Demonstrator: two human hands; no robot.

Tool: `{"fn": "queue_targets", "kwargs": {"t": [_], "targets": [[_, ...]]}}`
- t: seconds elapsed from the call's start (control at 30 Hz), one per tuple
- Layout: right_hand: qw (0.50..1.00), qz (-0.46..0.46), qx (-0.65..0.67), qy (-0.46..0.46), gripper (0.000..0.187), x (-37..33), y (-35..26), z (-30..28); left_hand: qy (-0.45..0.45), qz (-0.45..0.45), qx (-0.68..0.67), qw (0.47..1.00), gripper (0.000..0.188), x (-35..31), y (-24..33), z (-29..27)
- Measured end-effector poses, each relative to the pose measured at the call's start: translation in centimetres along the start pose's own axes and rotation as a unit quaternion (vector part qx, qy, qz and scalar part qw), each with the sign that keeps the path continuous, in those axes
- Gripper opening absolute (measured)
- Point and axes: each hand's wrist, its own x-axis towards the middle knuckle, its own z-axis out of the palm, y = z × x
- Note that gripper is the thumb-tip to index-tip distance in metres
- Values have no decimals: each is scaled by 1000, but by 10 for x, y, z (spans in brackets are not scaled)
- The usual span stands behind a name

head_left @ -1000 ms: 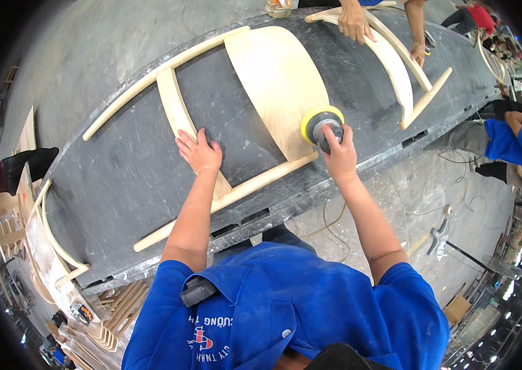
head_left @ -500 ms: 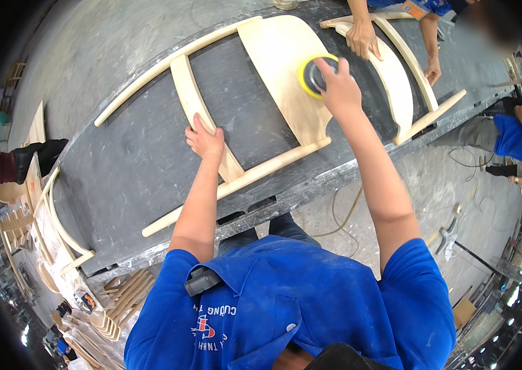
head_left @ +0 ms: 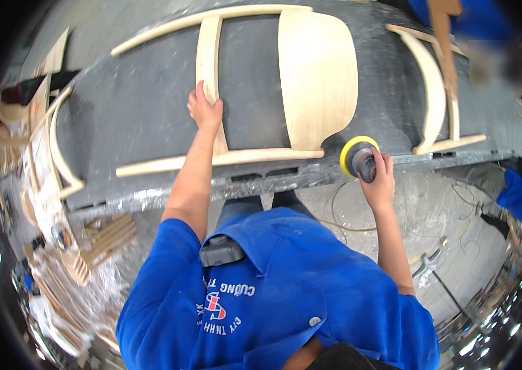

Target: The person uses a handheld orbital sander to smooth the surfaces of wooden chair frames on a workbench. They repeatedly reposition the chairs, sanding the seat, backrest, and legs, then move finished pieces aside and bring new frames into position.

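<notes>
Chair frame (head_left: 255, 92) of pale wood lies flat on the big grey workbench (head_left: 119, 123). It takes up most of the middle of the bench. It has a long curved rail at the far side, a straight rail at the near side, a thin slat and a wide curved back panel (head_left: 318, 74) between them.

Blue work shirt (head_left: 273, 296) fills the bottom of the view; it is on the person who looks down at the bench.

Another chair frame (head_left: 436, 92) lies on the right end of the bench, and another person's arm (head_left: 443, 43) reaches down to it from the top.

More curved wood parts (head_left: 51, 154) sit at the left end of the bench, and a stack of wood pieces (head_left: 97, 240) lies on the floor below.

The left hand (head_left: 204, 111) is open and flat, pressing down on the thin slat.

The right hand (head_left: 379, 179) is wrapped tight around a round sander (head_left: 358, 157) with a yellow pad. The sander is at the near edge of the bench, just beside the near right corner of the chair frame.
</notes>
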Motion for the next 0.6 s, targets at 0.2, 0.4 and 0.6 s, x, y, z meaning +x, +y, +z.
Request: {"fn": "queue_targets", "kwargs": {"t": [0.2,0.4,0.6], "targets": [[991,-67,50,-104,75,-13,-51,-14,-6,17,71,997,60,18,-97,-67],[984,-58,22,-168,73,-16,-74,-26,171,-398,145,890,87,-37,-157,-136],[983,-39,-6,-179,69,-19,-74,-35,206,-536,-135,808,96,-41,-188,-124]]}}
